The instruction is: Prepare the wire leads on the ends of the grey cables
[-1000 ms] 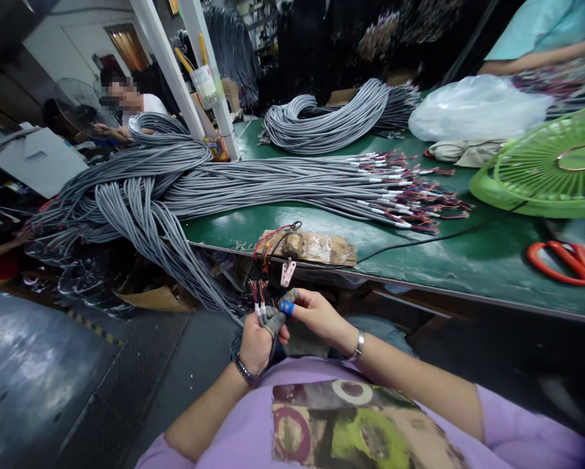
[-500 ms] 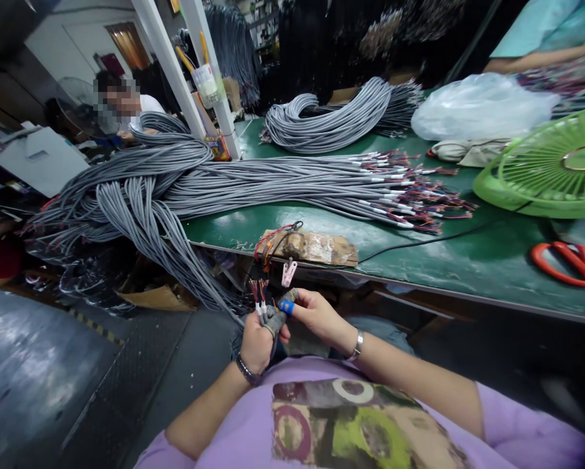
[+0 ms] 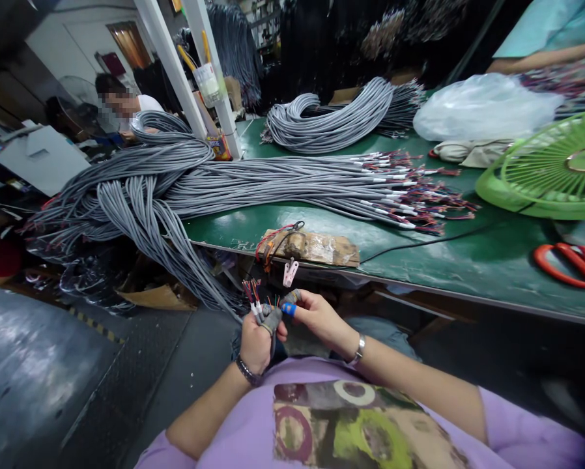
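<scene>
the left hand (image 3: 256, 340) grips white-banded cable ends (image 3: 256, 309), pointing away from the body; thin wires (image 3: 275, 301) rise just right, beside the right hand (image 3: 319, 317), whose pinch i cannot tell.

Tabletop (image 3: 432, 268): green, glossy, front edge just beyond the left grip (image 3: 257, 342). Wooden block (image 3: 344, 251) at that edge, slightly right of grip. Grey cables (image 3: 273, 185) farther beyond, laid lengthwise, coloured wire ends to the right; coiled bundle (image 3: 336, 127) behind them. Well right of grip: red-handled scissors (image 3: 583, 264), green fan (image 3: 541, 163) beyond. Cloudy plastic bag (image 3: 485, 107) farther back; beside it a pale item (image 3: 475, 153), possibly cloth, detail poor. Black cord (image 3: 402, 247) runs rightward from block.
</scene>
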The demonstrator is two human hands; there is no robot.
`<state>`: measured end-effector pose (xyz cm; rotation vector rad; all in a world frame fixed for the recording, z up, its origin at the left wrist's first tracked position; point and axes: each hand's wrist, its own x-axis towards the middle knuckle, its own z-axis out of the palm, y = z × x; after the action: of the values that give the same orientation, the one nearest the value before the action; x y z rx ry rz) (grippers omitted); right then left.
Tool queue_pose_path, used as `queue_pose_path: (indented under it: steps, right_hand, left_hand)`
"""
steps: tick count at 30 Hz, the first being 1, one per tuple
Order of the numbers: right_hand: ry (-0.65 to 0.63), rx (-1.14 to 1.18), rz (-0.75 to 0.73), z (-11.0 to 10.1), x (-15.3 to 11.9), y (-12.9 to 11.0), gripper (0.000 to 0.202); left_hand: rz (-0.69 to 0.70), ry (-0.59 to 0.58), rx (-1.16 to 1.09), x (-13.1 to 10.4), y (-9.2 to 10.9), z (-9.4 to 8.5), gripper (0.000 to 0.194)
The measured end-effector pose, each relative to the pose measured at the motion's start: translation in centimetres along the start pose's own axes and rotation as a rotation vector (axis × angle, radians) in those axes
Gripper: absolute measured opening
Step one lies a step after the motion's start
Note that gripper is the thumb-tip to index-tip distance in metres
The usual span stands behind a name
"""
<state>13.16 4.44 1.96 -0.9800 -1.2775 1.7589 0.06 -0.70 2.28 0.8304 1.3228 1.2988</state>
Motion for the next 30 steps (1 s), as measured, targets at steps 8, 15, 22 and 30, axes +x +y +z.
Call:
queue_pose_path:
  steps: [8, 15, 22, 30]
  right_hand:
    - [0.013, -0.004, 0.000, 0.0, 0.0, -0.1, 0.032]
    - [0.012, 0.079, 0.040, 0.0, -0.4, -0.2, 0.035]
    - [0.068, 0.388, 0.156, -2.1, 1.4, -0.3, 0.042]
    - [-0.041, 0.406, 0.115, -2.2, 4.8, -1.2, 0.045]
  left_hand:
    - [0.012, -0.020, 0.011, -0.2, 0.1, 0.0, 0.038]
    - [0.023, -0.016, -0.002, 0.1, 0.2, -0.2, 0.037]
    - [-0.118, -0.250, 0.011, 1.4, 2.0, -1.4, 0.037]
    - [-0.295, -0.481, -0.034, 4.3, 3.2, -1.5, 0.040]
